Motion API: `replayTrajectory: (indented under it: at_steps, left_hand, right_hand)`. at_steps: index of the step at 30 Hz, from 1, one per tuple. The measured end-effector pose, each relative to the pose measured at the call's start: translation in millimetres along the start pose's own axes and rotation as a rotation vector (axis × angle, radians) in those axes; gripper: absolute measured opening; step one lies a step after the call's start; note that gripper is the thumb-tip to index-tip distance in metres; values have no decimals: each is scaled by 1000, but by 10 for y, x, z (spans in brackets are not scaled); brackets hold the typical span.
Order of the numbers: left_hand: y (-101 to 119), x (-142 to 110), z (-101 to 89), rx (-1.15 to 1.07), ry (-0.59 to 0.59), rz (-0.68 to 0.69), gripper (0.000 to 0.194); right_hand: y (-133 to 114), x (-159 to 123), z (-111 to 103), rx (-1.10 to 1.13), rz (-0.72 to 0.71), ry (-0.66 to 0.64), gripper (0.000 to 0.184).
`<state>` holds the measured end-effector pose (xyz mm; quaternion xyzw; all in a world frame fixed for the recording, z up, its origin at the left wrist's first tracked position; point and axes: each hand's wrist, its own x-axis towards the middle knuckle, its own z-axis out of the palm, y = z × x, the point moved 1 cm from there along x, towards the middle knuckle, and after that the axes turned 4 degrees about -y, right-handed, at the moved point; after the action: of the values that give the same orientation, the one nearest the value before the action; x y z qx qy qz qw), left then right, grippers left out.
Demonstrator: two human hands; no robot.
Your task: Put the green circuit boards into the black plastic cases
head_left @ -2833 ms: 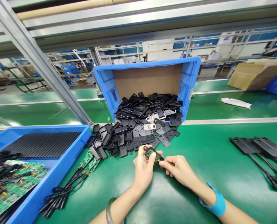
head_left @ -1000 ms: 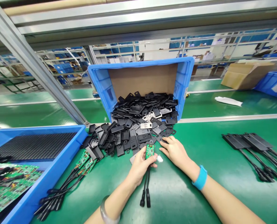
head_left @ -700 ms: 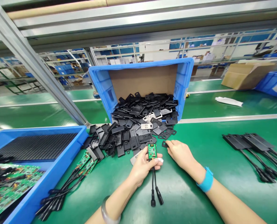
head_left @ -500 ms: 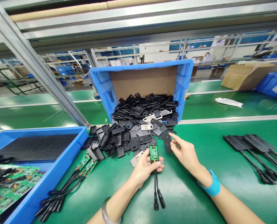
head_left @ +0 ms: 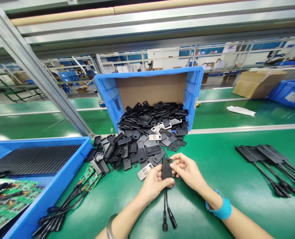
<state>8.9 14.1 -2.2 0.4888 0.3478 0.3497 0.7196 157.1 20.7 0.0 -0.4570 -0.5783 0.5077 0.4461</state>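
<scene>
My left hand [head_left: 153, 184] is closed around a small black plastic case, its thumb across the lower end. A black cover [head_left: 166, 168] with a little window lies over the case, and the circuit board inside is hidden except for a bit at the window. Two black cables with plugs [head_left: 165, 225] hang from the case toward me. My right hand [head_left: 186, 169] pinches the cover's right edge with thumb and fingertips. Just beyond my hands spreads a pile of loose black covers and case shells [head_left: 140, 152].
A blue crate [head_left: 196, 96] lies on its side, black covers spilling out. At left, a blue tray [head_left: 60, 179] holds circuit boards and black parts; loose wired boards [head_left: 88, 176] lie beside it. Cabled black cases [head_left: 262, 154] rest at right, a white glove [head_left: 240, 110] farther back.
My right hand picked a black cover from the pile and brought it left onto the case in my left hand. The green board that was showing is now covered.
</scene>
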Motion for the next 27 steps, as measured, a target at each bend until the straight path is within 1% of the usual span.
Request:
replayTrajectory:
  at_steps: [3, 5, 8, 10, 13, 17, 18, 19, 20, 22, 23, 24, 25, 27]
  left_hand:
    - [-6, 6, 11, 44, 5, -5, 39]
    - [-10, 5, 2, 93, 0, -12, 39]
    - [-21, -8, -22, 158, -16, -18, 43]
    - [-31, -16, -32, 181, -39, -14, 43]
    - [-42, -13, -22, 196, -57, -20, 45]
    - [-48, 14, 14, 159, -15, -47, 55]
    - [-57, 22, 15, 139, 1, -41, 60]
    - [-74, 29, 9, 119, 25, -24, 66]
    - [-99, 34, -3, 100, 55, -4, 74]
    - [-171, 40, -40, 77, 97, 19, 95]
    - [-210, 42, -58, 80, 87, 17, 101]
    - [-240, 44, -73, 100, 56, 16, 104]
    - [-255, 46, -88, 139, 17, 23, 101]
    - [-215, 46, -134, 287, -34, 77, 87]
  right_hand:
    - [-5, 21, 5, 62, 28, 16, 33]
    - [-22, 35, 6, 117, 56, 2, 36]
    - [-44, 51, 6, 154, 109, -105, 38]
    - [-37, 61, 3, 132, 122, -143, 40]
    - [0, 80, 4, 64, 107, -99, 41]
    - [-2, 57, 48, -57, 72, -10, 39]
    - [-26, 34, 64, -144, 27, 25, 37]
    - [-57, 6, 80, -272, -37, 53, 35]
    - [-91, -26, 97, -431, -111, 70, 37]
    - [-145, -76, 116, -756, -235, 46, 57]
    - [-158, -86, 109, -888, -262, 18, 63]
    - [-158, -82, 85, -986, -256, -1, 62]
    - [-150, -64, 41, -1081, -224, 7, 58]
    - [-112, 3, -97, -1269, -104, 93, 50]
